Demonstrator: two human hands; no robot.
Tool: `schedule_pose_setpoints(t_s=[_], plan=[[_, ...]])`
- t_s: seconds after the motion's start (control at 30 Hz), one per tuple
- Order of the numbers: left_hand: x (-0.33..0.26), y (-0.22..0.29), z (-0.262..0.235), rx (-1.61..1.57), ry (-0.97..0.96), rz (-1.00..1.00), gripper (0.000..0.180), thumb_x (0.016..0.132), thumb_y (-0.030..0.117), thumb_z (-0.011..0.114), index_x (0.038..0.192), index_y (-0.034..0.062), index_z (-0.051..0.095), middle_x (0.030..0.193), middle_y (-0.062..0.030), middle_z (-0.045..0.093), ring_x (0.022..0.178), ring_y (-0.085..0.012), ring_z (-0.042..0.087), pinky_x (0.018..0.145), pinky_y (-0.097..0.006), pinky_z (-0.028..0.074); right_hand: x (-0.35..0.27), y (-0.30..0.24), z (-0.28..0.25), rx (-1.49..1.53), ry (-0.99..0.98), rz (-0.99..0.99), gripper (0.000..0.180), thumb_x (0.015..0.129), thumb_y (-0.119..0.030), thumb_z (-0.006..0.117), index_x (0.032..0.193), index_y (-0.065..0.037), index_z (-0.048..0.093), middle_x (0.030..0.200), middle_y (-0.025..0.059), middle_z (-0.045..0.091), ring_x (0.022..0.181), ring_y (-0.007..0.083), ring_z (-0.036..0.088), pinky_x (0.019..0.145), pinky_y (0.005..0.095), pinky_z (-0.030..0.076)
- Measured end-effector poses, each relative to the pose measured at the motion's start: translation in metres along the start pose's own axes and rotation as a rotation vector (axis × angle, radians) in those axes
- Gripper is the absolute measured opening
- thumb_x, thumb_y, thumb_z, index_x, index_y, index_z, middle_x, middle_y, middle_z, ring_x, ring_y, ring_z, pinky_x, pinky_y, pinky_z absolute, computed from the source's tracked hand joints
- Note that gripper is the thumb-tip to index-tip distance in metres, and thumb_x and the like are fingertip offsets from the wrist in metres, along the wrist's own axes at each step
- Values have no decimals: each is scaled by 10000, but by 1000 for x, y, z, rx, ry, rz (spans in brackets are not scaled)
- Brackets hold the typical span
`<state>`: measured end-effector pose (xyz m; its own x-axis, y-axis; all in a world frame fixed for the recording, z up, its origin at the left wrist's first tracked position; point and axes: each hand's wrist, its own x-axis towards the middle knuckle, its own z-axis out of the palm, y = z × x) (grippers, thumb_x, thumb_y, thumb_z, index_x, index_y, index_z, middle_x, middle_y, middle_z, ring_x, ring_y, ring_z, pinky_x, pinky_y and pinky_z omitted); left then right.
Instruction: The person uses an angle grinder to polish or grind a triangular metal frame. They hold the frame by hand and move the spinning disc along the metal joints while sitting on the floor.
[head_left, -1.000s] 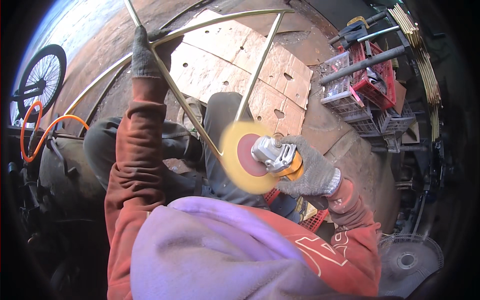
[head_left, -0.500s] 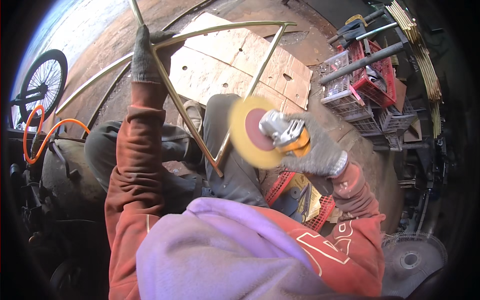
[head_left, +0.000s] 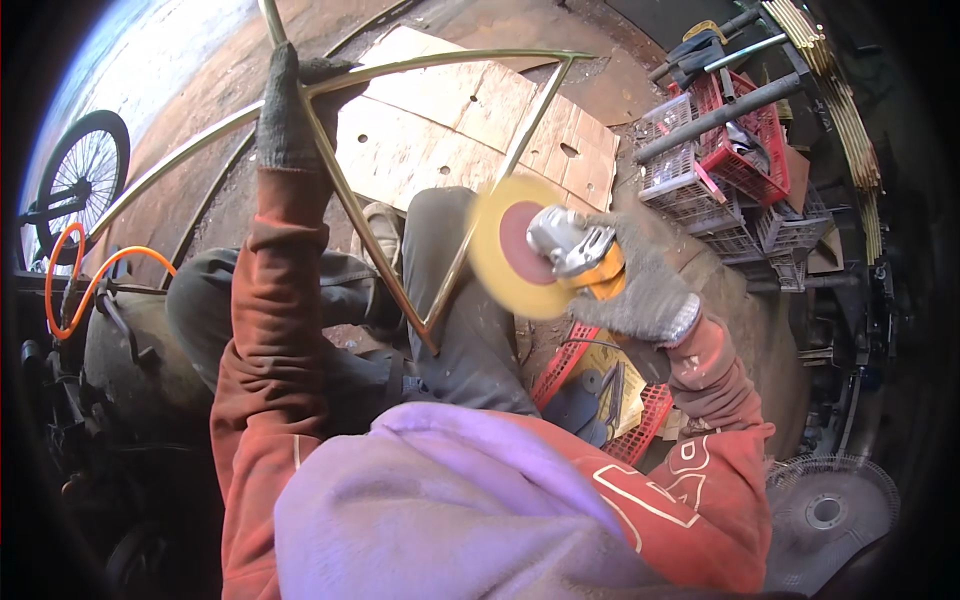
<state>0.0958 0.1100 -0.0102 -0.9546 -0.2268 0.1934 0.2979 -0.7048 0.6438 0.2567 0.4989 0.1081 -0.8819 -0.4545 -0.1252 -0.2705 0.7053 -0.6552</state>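
My gloved left hand (head_left: 287, 115) is wrapped round a brass-coloured metal tube frame (head_left: 368, 236) where its bars meet. The frame's bars form a triangle, and its lower corner lies over my right leg. In my gloved right hand (head_left: 648, 285) is an angle grinder (head_left: 590, 255) with a grey metal head and an orange-yellow body. Its disc (head_left: 520, 247), yellow with a dark red centre, looks blurred at the rim. The disc overlaps the frame's right bar in view; whether they touch I cannot tell. The grinder's rear end is hidden by the glove.
Flattened cardboard (head_left: 440, 125) covers the ground ahead. Red and grey crates (head_left: 690, 190) stand at the right beside a rack of metal tubes (head_left: 838, 110). A red basket (head_left: 640, 432) holds discs near my right leg. An orange hose (head_left: 70, 325) and a bicycle wheel (head_left: 85, 175) are left.
The grinder and my right hand have moved slightly up and to the right. The frame has shifted a little, its lower corner moving slightly left. Both grips stay the same.
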Motion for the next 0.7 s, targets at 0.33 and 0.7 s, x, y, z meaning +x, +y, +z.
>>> schedule_pose_setpoints(t_s=[0.33,0.7], plan=[[1,-1,-8,-28,-27,-38,569,1017,537,583,940,-12,710,946,-231,731,941,-400,722,907,-554,582,-13,3,15,230,-82,-37,897,740,-193,911,1430,-67,353,1327,146,578,1233,252,602,1030,388,509],[1,-4,-11,-19,-5,-65,557,1015,522,599,932,-20,699,951,-227,725,956,-402,719,911,-562,581,16,7,-26,79,52,161,923,696,-265,941,1425,-64,411,1302,150,602,1216,257,610,1019,389,509]])
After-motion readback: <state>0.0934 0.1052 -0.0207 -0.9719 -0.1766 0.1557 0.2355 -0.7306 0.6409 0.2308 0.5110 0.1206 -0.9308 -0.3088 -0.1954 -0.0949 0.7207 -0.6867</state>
